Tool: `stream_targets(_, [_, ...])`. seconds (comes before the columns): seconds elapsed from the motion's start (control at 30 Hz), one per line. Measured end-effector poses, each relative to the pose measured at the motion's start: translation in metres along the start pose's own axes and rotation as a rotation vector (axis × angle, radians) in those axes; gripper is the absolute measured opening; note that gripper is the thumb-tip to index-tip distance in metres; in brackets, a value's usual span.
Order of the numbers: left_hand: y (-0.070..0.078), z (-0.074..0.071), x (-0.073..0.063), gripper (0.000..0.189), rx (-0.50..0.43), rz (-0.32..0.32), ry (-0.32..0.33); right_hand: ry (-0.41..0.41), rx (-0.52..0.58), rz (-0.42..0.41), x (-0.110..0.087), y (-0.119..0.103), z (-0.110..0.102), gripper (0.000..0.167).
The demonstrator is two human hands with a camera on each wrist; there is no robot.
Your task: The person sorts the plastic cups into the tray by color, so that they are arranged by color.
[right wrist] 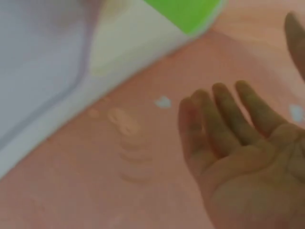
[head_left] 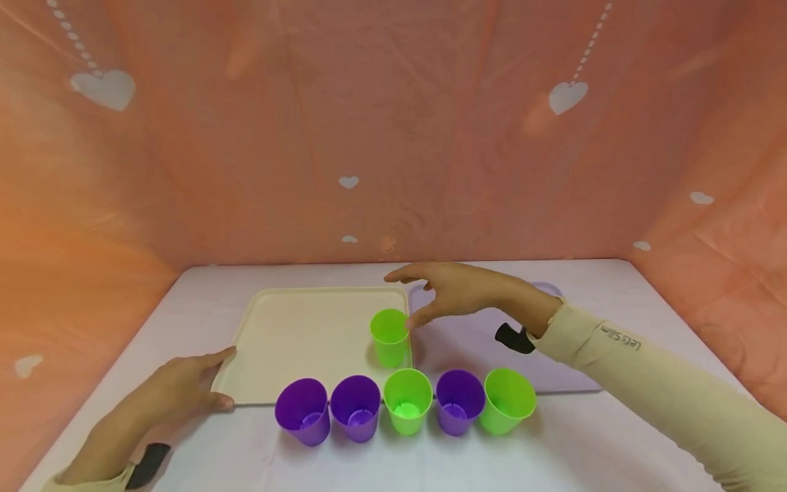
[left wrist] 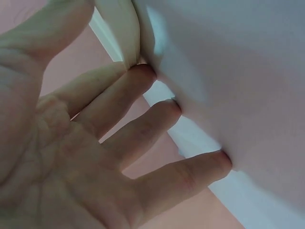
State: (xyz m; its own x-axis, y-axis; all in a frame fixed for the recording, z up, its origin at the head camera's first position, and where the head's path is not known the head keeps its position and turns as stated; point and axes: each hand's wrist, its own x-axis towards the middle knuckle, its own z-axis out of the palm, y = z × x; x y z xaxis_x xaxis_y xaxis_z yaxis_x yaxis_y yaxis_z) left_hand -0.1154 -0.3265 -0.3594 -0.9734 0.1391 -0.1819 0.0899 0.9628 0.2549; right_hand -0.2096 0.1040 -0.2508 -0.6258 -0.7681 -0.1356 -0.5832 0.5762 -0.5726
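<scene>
A green cup point(head_left: 389, 342) stands upright on the right part of a cream tray point(head_left: 307, 328). My right hand point(head_left: 458, 290) hovers just right of that cup with its fingers stretched out and holds nothing. In the head view its thumb overlaps the cup's rim; I cannot tell whether they touch. The right wrist view has the palm and spread fingers point(right wrist: 233, 119) apart from the green cup point(right wrist: 188, 12). At the cream tray's front left corner, my left hand point(head_left: 175, 389) touches the edge with straight fingers. Its other fingertips point(left wrist: 219, 160) rest on the white tabletop.
In front of the trays stands a row of cups: a purple cup point(head_left: 304, 412), another purple cup point(head_left: 356, 410), a green cup point(head_left: 408, 403), a purple cup point(head_left: 459, 403) and a green cup point(head_left: 507, 402). A lilac tray point(head_left: 467, 348) adjoins the cream one. Pink cloth point(head_left: 393, 123) surrounds the table.
</scene>
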Motion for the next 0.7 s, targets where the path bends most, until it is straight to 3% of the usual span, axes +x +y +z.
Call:
stream_targets(0.2, [0.001,0.0,0.001,0.104,-0.011,-0.027,-0.032,0.122,-0.039,0.076,-0.058,-0.007,-0.007,0.067])
stream_targets(0.4, [0.0,0.0,0.001,0.104,-0.031,-0.037,-0.033,0.226,-0.093,0.04,-0.113,0.003,0.023,0.065])
stream_targets(0.5, [0.002,0.003,0.001,0.103,-0.041,-0.029,-0.026,0.264,-0.096,0.09,-0.136,0.008,0.041,0.067])
stream_targets(0.7, [0.001,0.004,-0.002,0.102,-0.024,-0.013,-0.002,0.324,-0.116,0.121,-0.16,0.02,0.062,0.075])
